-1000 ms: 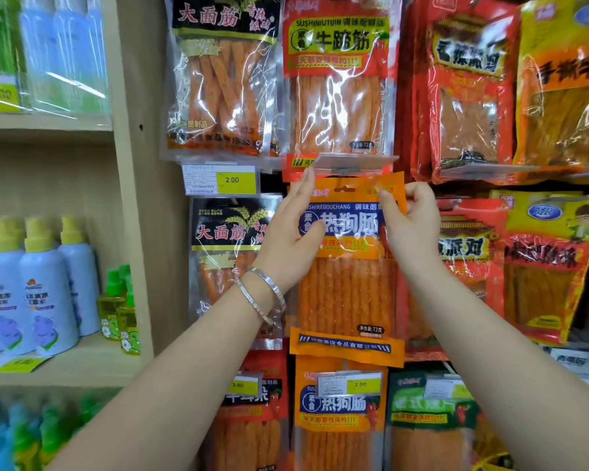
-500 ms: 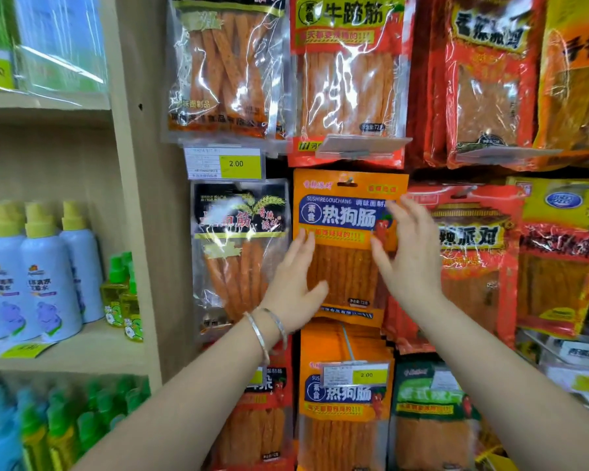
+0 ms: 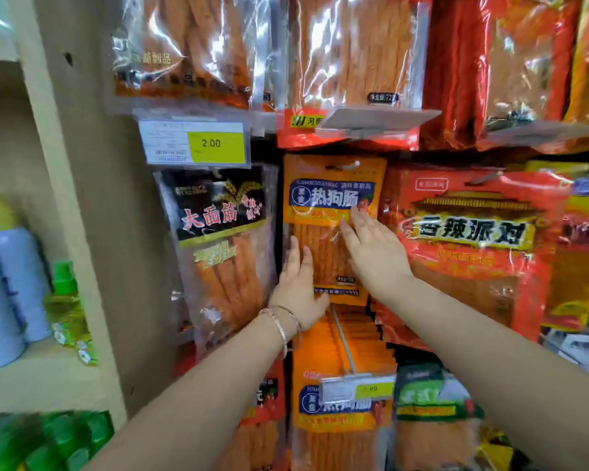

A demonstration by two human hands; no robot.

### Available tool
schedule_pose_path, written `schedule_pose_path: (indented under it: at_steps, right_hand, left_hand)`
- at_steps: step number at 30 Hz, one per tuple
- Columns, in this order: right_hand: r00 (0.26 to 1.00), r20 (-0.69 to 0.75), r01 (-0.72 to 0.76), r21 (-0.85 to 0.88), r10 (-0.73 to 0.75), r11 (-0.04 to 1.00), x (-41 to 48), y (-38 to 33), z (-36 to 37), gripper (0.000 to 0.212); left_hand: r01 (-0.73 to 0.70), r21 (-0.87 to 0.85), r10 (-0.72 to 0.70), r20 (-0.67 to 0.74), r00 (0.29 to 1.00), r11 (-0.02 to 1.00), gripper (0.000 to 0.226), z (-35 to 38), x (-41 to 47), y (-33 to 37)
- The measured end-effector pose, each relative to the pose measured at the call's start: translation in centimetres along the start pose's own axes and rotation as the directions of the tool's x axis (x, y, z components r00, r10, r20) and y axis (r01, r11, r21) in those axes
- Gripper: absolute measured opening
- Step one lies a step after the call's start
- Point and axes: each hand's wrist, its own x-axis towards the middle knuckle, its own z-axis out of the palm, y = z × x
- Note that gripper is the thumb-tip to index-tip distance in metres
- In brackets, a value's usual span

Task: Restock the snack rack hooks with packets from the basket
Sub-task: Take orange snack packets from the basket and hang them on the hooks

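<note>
**One packet hung; basket unseen**

Both hands lie open, fingers straight, gripping nothing: left hand (image 3: pixel 296 287) at seven o'clock on the orange packet (image 3: pixel 334 198), right hand (image 3: pixel 371 256) at four. It hangs, seemingly seated, with a black packet (image 3: pixel 218 212) at nine and a red packet (image 3: pixel 470 232) at three. I cannot tell how much stock remains.

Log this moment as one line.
orange packet: hanging upright | left hand: fingers straight, presses packet | right hand: fingers straight, presses packet
</note>
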Motion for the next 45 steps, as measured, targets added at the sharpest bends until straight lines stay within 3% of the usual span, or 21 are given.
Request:
schedule_pose_path:
  at_steps: [7,11,14,18,22,25,29,32,36,42,45]
  right_hand:
    - [0.994,0.112,-0.028,0.082,0.019,0.996,1.5,0.5,-0.6,0.065]
    - [0.991,0.121,-0.090,0.330,0.053,0.939,0.3,0.4,-2.2,0.055]
    - [0.989,0.030,-0.132,0.591,0.142,0.796,-3.3,-0.8,-3.5,0.037]
    - [0.959,0.114,-0.229,0.853,0.260,0.470,-12.0,-4.4,-4.0,0.018]
    - [0.938,0.316,-0.345,0.889,0.142,0.300,-23.7,-11.1,-2.7,0.029]
    - [0.872,0.489,-0.471,0.852,-0.028,0.228,-32.5,-17.3,-1.7,0.033]
    - [0.668,0.706,-0.645,0.707,-0.235,0.289,-41.3,-25.8,-1.0,0.027]
    - [0.511,0.779,-0.690,0.624,-0.364,0.366,-44.8,-32.4,-0.6,0.028]
    - [0.374,0.801,-0.671,0.582,-0.467,0.459,-44.5,-41.6,0.2,0.029]
    - [0.260,0.839,-0.686,0.509,-0.477,0.520,-42.0,-54.6,4.3,0.031]
    - [0.164,0.882,-0.713,0.415,-0.442,0.565,-42.7,-59.8,8.8,0.034]
  left_hand:
    - [0.073,0.039,-0.076,0.072,0.995,0.997,0.094,0.2,1.7,0.5]
    - [0.093,-0.062,-0.088,0.074,0.993,0.994,0.080,-1.2,0.1,2.3]
    - [0.051,-0.167,-0.045,0.040,0.998,0.985,0.058,-2.6,-4.0,3.9]
    - [0.088,-0.371,-0.094,0.001,0.996,0.924,0.029,-2.4,-14.1,3.4]
    - [0.361,-0.433,-0.328,0.153,0.932,0.826,0.020,0.3,-27.9,-1.0]
    - [0.625,-0.375,-0.556,0.285,0.781,0.685,0.018,2.6,-38.9,-5.2]
    - [0.844,-0.245,-0.765,0.356,0.536,0.477,0.019,3.7,-51.6,-11.0]
    - [0.938,-0.118,-0.856,0.386,0.345,0.324,0.020,2.5,-58.6,-15.7]
    - [0.979,-0.060,-0.912,0.356,0.204,0.196,0.023,-1.1,-64.2,-22.4]
    - [0.985,-0.036,-0.877,0.449,0.169,0.171,0.023,-3.9,-67.4,-33.0]
    - [0.987,-0.049,-0.850,0.503,0.158,0.154,0.019,-2.5,-67.7,-37.4]
